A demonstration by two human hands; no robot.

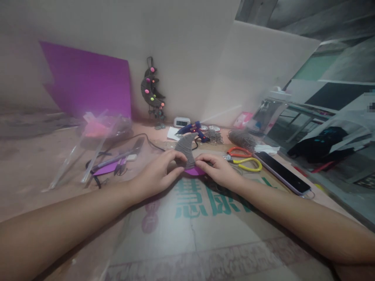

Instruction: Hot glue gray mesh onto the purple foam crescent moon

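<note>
A small crescent [185, 150] stands tilted up between my hands, its upper part wound with grey yarn and its lower part bare purple [195, 171]. My left hand [161, 171] is closed on the crescent's left edge, thumb and fingers pinching it. From the other side, my right hand [219, 169] pinches at its lower right edge with thumb and forefinger; whether a yarn strand lies in those fingers is too small to tell. Just behind the crescent lies a blue glue gun [189, 128] with a lit red spot. Scissors [249, 164] with orange and yellow handles lie beside my right hand.
Printed cardboard [193, 234] covers the table under my arms. A phone [283, 173] and a grey yarn bundle [241, 139] lie to the right. Leftward are a plastic bag [117, 128] and a purple sheet [90, 86]. A decorated crescent [145, 88] is against the wall, behind a small clock [181, 122].
</note>
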